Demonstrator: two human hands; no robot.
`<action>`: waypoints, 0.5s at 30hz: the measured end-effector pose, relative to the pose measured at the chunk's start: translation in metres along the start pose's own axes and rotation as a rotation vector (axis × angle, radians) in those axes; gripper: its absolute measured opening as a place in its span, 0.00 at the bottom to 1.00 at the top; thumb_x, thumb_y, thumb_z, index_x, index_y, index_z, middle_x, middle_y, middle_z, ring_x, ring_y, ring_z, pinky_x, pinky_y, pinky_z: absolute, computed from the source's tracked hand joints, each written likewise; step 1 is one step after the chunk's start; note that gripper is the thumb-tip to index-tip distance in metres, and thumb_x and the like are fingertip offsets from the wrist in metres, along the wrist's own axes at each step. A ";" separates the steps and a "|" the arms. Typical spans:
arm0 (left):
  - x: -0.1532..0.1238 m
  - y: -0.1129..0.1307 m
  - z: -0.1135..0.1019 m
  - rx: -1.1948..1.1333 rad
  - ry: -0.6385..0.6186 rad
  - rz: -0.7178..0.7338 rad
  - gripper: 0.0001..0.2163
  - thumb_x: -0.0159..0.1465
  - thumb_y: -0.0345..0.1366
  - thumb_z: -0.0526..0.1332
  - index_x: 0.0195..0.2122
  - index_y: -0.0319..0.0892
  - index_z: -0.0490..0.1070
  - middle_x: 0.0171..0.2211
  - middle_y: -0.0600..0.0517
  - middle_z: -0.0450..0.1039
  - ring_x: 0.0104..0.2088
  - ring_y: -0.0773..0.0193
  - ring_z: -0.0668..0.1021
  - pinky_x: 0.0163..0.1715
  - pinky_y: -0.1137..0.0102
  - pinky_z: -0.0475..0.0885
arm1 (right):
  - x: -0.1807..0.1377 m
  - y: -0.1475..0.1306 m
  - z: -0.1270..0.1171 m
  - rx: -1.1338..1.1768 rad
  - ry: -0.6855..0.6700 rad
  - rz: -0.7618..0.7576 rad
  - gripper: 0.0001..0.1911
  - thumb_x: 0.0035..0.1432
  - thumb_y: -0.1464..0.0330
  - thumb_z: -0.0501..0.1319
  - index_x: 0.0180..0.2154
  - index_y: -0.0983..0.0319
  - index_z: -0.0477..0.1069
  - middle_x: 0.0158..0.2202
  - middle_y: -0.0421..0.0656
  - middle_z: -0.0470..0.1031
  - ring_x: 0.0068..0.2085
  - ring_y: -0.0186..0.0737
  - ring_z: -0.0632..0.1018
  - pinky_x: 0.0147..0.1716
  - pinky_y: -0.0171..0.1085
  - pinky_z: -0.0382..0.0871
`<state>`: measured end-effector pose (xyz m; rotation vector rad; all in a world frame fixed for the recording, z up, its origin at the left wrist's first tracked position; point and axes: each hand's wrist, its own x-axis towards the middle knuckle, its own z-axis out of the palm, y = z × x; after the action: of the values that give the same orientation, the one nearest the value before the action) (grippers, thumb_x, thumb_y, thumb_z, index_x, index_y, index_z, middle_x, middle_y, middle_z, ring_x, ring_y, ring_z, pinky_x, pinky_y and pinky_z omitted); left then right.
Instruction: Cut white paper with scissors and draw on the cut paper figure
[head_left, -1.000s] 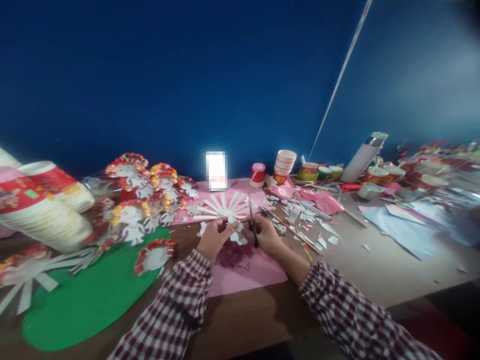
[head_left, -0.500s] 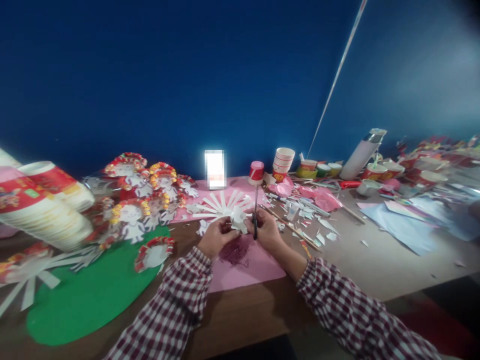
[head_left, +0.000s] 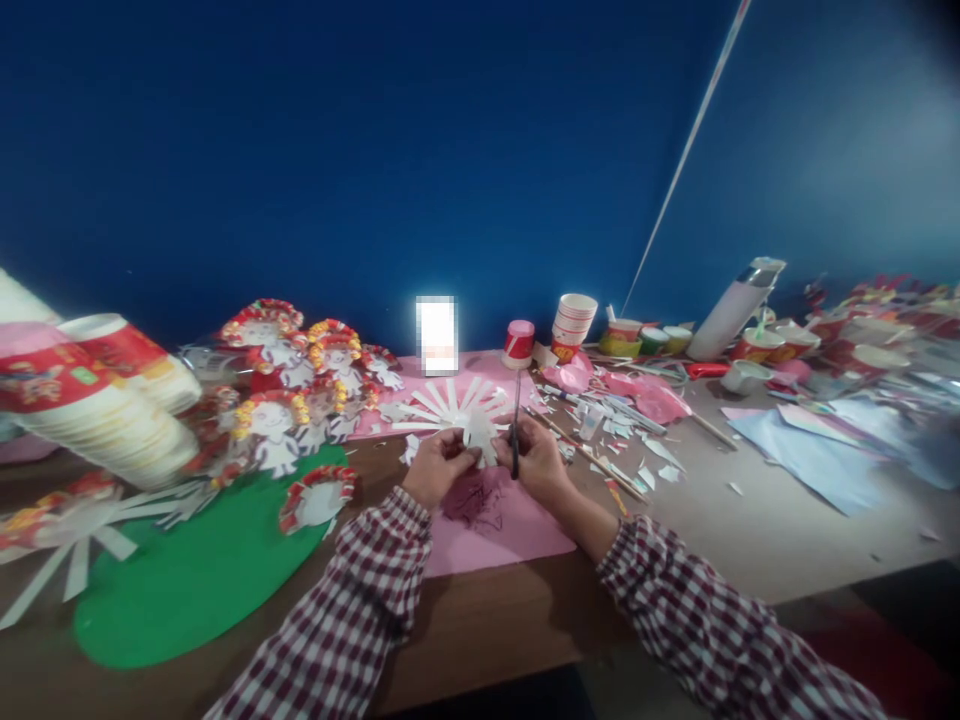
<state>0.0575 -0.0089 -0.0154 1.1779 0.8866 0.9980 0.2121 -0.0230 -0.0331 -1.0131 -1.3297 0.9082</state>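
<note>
- Centre: the left hand (head_left: 441,467) pinches a white paper cutout (head_left: 481,438); the right hand (head_left: 543,464) holds black-handled scissors (head_left: 515,442), blades upward.
- Just above them: white paper strips (head_left: 452,396) fanned out over a pink sheet (head_left: 480,366).
- Lower left: a green oval sheet (head_left: 176,590).
- Far left: stacked paper cups (head_left: 112,420).
- Right of centre: scattered paper scraps (head_left: 646,476).

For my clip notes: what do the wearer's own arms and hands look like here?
The left sleeve and right sleeve are long, in a dark red and white check, with cuffs gathered near the wrists. The left hand and right hand are bare; I see no gloves.
</note>
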 end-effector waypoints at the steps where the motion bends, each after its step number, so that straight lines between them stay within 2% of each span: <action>1: 0.001 -0.001 -0.001 0.018 0.004 0.009 0.12 0.44 0.37 0.68 0.29 0.38 0.72 0.22 0.53 0.73 0.23 0.67 0.73 0.27 0.72 0.69 | 0.000 0.000 0.000 0.026 0.001 0.018 0.15 0.45 0.69 0.64 0.38 0.62 0.67 0.25 0.38 0.67 0.25 0.32 0.70 0.25 0.31 0.66; 8: 0.004 -0.005 -0.009 -0.001 0.078 0.047 0.13 0.45 0.37 0.67 0.32 0.37 0.73 0.24 0.52 0.74 0.23 0.65 0.74 0.26 0.71 0.70 | 0.001 -0.005 0.002 0.175 -0.038 0.179 0.20 0.45 0.62 0.65 0.39 0.63 0.65 0.23 0.37 0.67 0.22 0.31 0.69 0.20 0.31 0.65; 15: 0.009 -0.006 -0.016 -0.044 0.198 0.066 0.13 0.47 0.38 0.66 0.33 0.39 0.72 0.24 0.53 0.72 0.25 0.66 0.74 0.27 0.72 0.71 | -0.002 -0.008 -0.001 0.001 -0.108 0.147 0.18 0.48 0.63 0.64 0.39 0.65 0.67 0.22 0.37 0.66 0.24 0.32 0.69 0.22 0.31 0.62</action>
<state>0.0462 0.0037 -0.0242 1.0898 0.9815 1.1978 0.2126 -0.0273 -0.0260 -1.0845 -1.3569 1.0868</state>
